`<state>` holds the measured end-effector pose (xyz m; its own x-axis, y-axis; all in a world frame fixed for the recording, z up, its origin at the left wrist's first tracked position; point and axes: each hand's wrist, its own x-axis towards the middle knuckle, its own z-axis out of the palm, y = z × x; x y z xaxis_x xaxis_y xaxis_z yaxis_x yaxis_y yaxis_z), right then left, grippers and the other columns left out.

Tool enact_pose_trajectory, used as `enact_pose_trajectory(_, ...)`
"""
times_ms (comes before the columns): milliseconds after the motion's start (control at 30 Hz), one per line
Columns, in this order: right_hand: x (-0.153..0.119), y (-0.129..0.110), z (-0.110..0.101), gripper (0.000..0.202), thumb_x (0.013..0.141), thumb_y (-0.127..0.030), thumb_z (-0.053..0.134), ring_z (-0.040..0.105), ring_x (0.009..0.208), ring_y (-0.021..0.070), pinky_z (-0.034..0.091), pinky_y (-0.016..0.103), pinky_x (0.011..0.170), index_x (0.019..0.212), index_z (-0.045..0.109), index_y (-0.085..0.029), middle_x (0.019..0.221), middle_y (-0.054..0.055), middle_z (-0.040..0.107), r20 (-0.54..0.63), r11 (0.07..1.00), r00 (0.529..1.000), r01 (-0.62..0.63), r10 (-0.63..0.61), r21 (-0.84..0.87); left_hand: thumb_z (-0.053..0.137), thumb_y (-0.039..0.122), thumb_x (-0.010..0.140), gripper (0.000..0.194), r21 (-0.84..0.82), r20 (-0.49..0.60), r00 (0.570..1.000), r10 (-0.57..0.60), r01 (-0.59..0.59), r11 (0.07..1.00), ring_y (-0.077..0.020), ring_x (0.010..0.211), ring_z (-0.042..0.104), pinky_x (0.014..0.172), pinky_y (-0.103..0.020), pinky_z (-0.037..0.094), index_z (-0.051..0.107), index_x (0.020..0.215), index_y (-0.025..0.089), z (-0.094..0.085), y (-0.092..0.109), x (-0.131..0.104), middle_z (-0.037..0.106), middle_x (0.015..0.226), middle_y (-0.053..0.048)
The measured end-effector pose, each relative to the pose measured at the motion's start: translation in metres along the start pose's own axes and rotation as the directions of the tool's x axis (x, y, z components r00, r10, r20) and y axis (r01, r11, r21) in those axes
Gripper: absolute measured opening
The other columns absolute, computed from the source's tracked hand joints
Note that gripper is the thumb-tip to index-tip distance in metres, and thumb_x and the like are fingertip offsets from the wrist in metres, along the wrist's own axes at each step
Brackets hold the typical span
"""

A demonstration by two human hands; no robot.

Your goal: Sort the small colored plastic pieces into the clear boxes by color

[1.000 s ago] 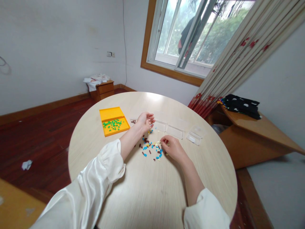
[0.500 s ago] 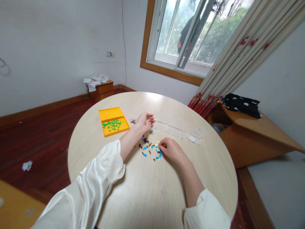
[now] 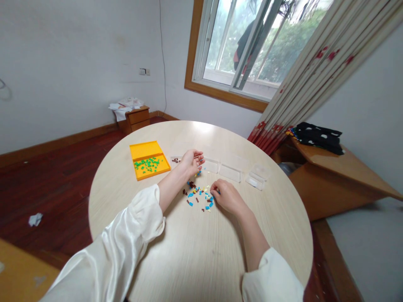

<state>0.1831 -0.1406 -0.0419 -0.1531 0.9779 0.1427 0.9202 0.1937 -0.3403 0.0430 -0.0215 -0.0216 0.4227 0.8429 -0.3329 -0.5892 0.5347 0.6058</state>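
A loose pile of small building bricks [image 3: 197, 199], blue, brown, yellow and cream, lies in the middle of the round table [image 3: 189, 251]. My right hand [image 3: 227, 195] is at the pile's right edge with thumb and fingers pinched together; whatever is between the fingertips is hidden. My left hand [image 3: 192, 162] hovers beyond the pile, palm turned to the right, fingers loosely curved and apart. Behind its wrist, a clear tray [image 3: 172, 158] with several brown bricks is partly covered. An open yellow case [image 3: 146, 149] holding several green bricks [image 3: 147, 165] lies left of my left hand.
Clear plastic boxes [image 3: 230, 173] stand in a row beyond my hands, with a smaller open box [image 3: 255, 181] at the right. A small drawer cabinet [image 3: 138, 116] with papers is by the wall. A tilted wooden cabinet [image 3: 343, 176] carries dark cloth on the right.
My right hand has shifted very slightly away from me at the pile's edge, uncovering a brown brick there. My left hand stays almost still. The view has tilted a little.
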Motion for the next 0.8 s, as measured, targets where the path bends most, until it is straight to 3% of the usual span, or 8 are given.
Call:
enact_pose_trajectory(67, 0.002, 0.0, 0.0, 0.012, 0.081, -0.013, 0.048, 0.055, 0.077, 0.0177, 0.039, 0.028, 0.072, 0.078, 0.059, -0.017, 0.081, 0.006, 0.063, -0.163, 0.998, 0.986, 0.04, -0.031, 0.052, 0.053, 0.031, 0.088, 0.032, -0.002, -0.011, 0.999, -0.053, 0.053, 0.999, -0.0207, 0.099, 0.057, 0.081, -0.041, 0.051, 0.053, 0.116, 0.015, 0.001, -0.003, -0.002, 0.057, 0.114, -0.009)
enact_pose_trajectory(200, 0.005, -0.003, -0.004, 0.01, 0.084, -0.02, 0.047, 0.054, 0.081, 0.0204, 0.041, 0.033, 0.075, 0.081, 0.057, -0.019, 0.082, 0.006, 0.061, -0.48, 0.981, 0.875, 0.142, -0.062, 0.133, 0.051, 0.021, 0.083, 0.016, -0.018, 0.004, 0.978, -0.207, 0.207, 0.978, -0.0205, 0.075, 0.06, 0.064, -0.037, 0.051, 0.057, 0.094, 0.011, 0.006, -0.013, -0.007, 0.061, 0.085, -0.01)
enact_pose_trajectory(267, 0.006, -0.006, -0.007, 0.01, 0.085, -0.021, 0.047, 0.055, 0.082, 0.0209, 0.042, 0.034, 0.076, 0.081, 0.057, -0.019, 0.082, 0.006, 0.062, -0.524, 0.973, 0.848, 0.181, -0.083, 0.14, 0.05, 0.018, 0.08, 0.011, -0.046, 0.045, 0.939, -0.34, 0.342, 0.939, -0.0203, 0.065, 0.059, 0.059, -0.037, 0.05, 0.055, 0.087, 0.012, 0.009, -0.02, -0.011, 0.06, 0.076, -0.01)
enact_pose_trajectory(333, 0.006, -0.009, -0.009, 0.011, 0.085, -0.02, 0.047, 0.055, 0.083, 0.0207, 0.042, 0.034, 0.077, 0.082, 0.058, -0.02, 0.083, 0.006, 0.062, -0.515, 0.973, 0.852, 0.188, -0.093, 0.136, 0.048, 0.016, 0.079, 0.011, -0.066, 0.068, 0.92, -0.387, 0.391, 0.918, -0.0204, 0.063, 0.058, 0.058, -0.037, 0.049, 0.054, 0.087, 0.012, 0.012, -0.028, -0.014, 0.06, 0.076, -0.011)
enact_pose_trajectory(433, 0.006, -0.012, -0.009, 0.013, 0.085, -0.022, 0.048, 0.055, 0.084, 0.021, 0.042, 0.035, 0.079, 0.089, 0.06, -0.02, 0.085, 0.007, 0.063, -0.521, 0.976, 0.849, 0.176, -0.084, 0.129, 0.047, 0.015, 0.082, 0.013, -0.092, 0.061, 0.933, -0.355, 0.359, 0.929, -0.0208, 0.067, 0.059, 0.059, -0.037, 0.05, 0.055, 0.091, 0.011, 0.016, -0.036, -0.017, 0.061, 0.082, -0.013)
enact_pose_trajectory(567, 0.006, -0.011, -0.01, 0.019, 0.087, -0.024, 0.046, 0.055, 0.087, 0.0219, 0.042, 0.037, 0.081, 0.097, 0.06, -0.019, 0.089, 0.008, 0.064, -0.596, 0.976, 0.8, 0.173, -0.061, 0.133, 0.05, 0.024, 0.087, 0.023, -0.126, 0.021, 0.96, -0.28, 0.28, 0.952, -0.02, 0.085, 0.06, 0.072, -0.037, 0.052, 0.056, 0.105, 0.01, 0.017, -0.033, -0.014, 0.06, 0.101, -0.013)
enact_pose_trajectory(700, 0.004, -0.006, -0.006, 0.02, 0.088, -0.023, 0.044, 0.056, 0.084, 0.0212, 0.043, 0.036, 0.079, 0.097, 0.061, -0.018, 0.087, 0.008, 0.063, -0.558, 0.975, 0.828, 0.166, -0.056, 0.147, 0.053, 0.032, 0.088, 0.033, -0.156, -0.05, 0.987, -0.154, 0.145, 0.977, -0.0203, 0.098, 0.057, 0.082, -0.04, 0.051, 0.053, 0.116, 0.014, 0.009, -0.006, -0.006, 0.056, 0.114, -0.01)
enact_pose_trajectory(800, 0.003, -0.003, 0.002, 0.021, 0.087, -0.02, 0.043, 0.056, 0.085, 0.0216, 0.043, 0.036, 0.079, 0.095, 0.062, -0.017, 0.087, 0.009, 0.064, -0.478, 0.972, 0.874, 0.181, -0.089, 0.148, 0.049, 0.027, 0.088, 0.016, -0.168, -0.106, 0.993, -0.053, 0.035, 0.985, -0.0169, 0.084, 0.057, 0.074, -0.034, 0.052, 0.056, 0.098, 0.017, -0.002, 0.02, -0.005, 0.058, 0.097, -0.008)
